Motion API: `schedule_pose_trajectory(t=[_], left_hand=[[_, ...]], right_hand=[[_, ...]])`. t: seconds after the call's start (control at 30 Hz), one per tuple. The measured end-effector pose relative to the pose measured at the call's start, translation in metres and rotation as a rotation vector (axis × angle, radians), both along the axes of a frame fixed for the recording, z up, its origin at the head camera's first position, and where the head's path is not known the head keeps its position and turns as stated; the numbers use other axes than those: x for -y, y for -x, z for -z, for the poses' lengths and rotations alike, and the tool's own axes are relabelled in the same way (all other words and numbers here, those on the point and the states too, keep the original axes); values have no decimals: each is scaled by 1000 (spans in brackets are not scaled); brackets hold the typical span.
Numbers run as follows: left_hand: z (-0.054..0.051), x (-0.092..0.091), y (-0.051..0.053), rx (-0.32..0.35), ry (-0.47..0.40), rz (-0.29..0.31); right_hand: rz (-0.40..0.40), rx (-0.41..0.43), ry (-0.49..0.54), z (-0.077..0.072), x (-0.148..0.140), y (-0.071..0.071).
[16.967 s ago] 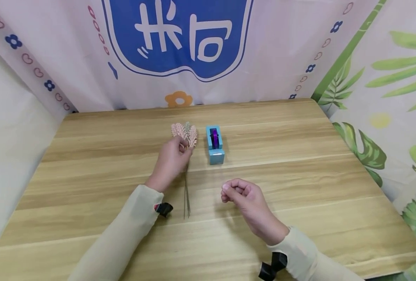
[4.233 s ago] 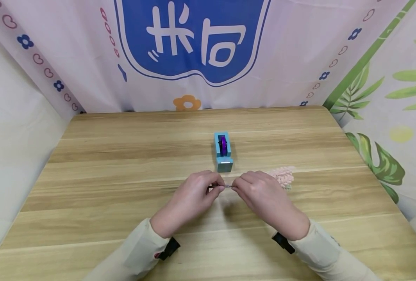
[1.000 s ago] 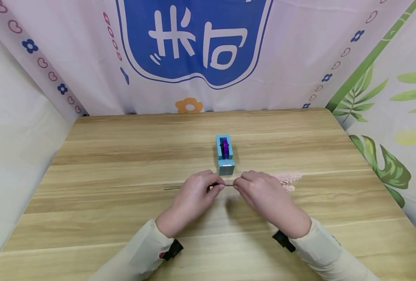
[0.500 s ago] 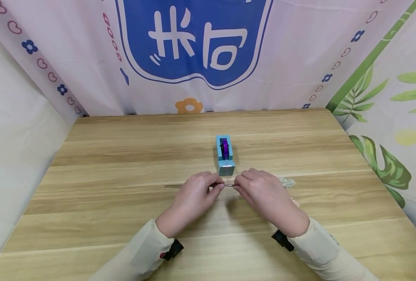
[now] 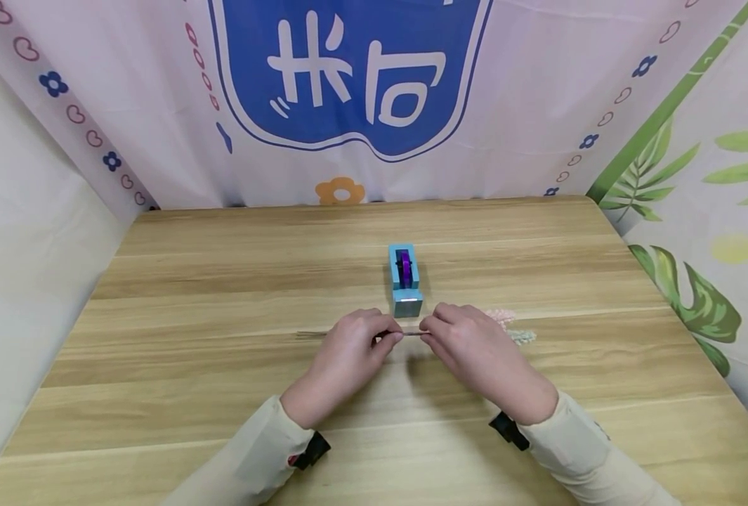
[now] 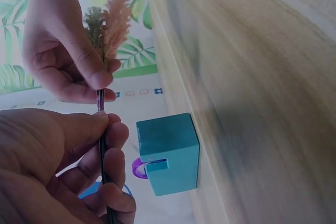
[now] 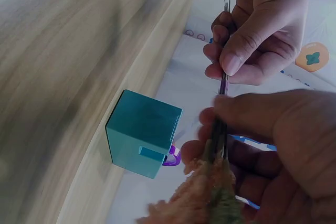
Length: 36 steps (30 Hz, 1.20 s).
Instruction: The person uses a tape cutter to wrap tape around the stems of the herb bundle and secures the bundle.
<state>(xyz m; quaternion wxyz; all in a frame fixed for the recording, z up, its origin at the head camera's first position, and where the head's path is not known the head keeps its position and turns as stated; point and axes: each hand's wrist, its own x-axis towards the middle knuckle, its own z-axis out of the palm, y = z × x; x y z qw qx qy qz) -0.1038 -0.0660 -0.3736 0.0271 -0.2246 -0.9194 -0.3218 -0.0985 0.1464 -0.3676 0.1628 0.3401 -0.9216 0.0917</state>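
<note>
A bunch of artificial flowers (image 5: pixel 524 337), with pink and pale green heads on thin wire stems (image 5: pixel 310 334), lies level between the hands. My left hand (image 5: pixel 351 351) pinches the stems between thumb and fingers, their free ends sticking out leftward. Closer to the heads, my right hand (image 5: pixel 487 355) pinches the same stems and partly hides the flowers in the head view. In the left wrist view, a band of purple tape (image 6: pixel 100 100) shows on the stems in the small gap between the hands. Just beyond the hands stands a light blue tape dispenser (image 5: pixel 407 303) with a purple roll.
The wooden table (image 5: pixel 222 267) stretches out around the hands. Behind it hangs a pale curtain (image 5: pixel 506 105) with a blue emblem, and a leaf-patterned cloth (image 5: pixel 727 211) hangs at the right.
Earlier the bunch pointed away from me, gripped by the left hand alone; now both hands hold it sideways. Over the last second the pink and green heads have turned about the stems.
</note>
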Motion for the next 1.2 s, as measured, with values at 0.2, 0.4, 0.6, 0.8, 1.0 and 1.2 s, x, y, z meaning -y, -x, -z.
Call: schedule_pose_trajectory(t=[0.2, 0.4, 0.6, 0.8, 1.0, 1.2], left_hand=[[1, 0, 0, 7, -2, -7], [2, -1, 0, 28, -6, -12], [5, -2, 1, 46, -2, -14], [7, -3, 3, 54, 2, -18], [8, -3, 4, 59, -10, -17], [10, -3, 6, 55, -32, -18]], right_hand=[[3, 24, -36, 0, -1, 0], [-1, 16, -20, 2, -1, 1], [9, 28, 5, 3, -1, 3], [22, 28, 10, 6, -2, 4], [15, 20, 0, 10, -3, 6], [4, 35, 13, 9, -3, 7]])
